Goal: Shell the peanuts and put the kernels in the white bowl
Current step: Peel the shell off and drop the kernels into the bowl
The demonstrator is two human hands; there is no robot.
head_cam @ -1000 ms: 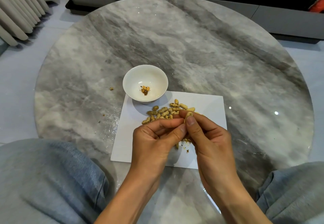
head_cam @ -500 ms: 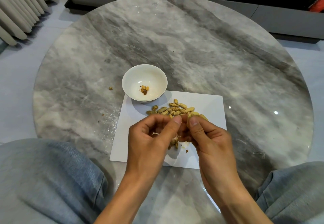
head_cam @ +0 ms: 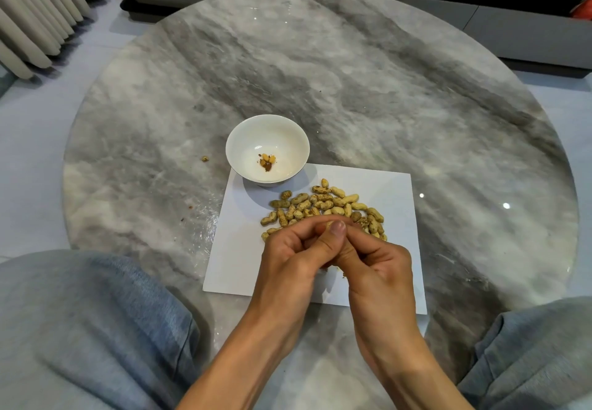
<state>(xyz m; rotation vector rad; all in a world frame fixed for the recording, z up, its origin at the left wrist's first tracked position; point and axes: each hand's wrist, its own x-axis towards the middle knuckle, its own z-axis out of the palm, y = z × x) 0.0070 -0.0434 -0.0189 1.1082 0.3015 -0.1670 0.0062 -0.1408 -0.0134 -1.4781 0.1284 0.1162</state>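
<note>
A white bowl (head_cam: 237,140) stands on the marble table with a few kernels (head_cam: 266,161) at its bottom. Just right of it and nearer me, a pile of unshelled peanuts (head_cam: 323,205) lies on a white sheet of paper (head_cam: 237,249). My left hand (head_cam: 291,259) and my right hand (head_cam: 373,262) meet over the near side of the pile. Together they pinch one peanut (head_cam: 327,225), which shows only as a small tan patch above my left thumb. The fingers hide the rest of it.
The round grey marble table (head_cam: 352,73) reaches far beyond the paper. Small shell crumbs (head_cam: 204,159) lie left of the bowl. My knees in grey trousers (head_cam: 80,320) flank the near edge. Curtains hang at the far left, a dark cabinet behind.
Both hands have drawn closer together and a little toward me, so more of the peanut pile shows. My left thumb now lies over the peanut between the fingertips.
</note>
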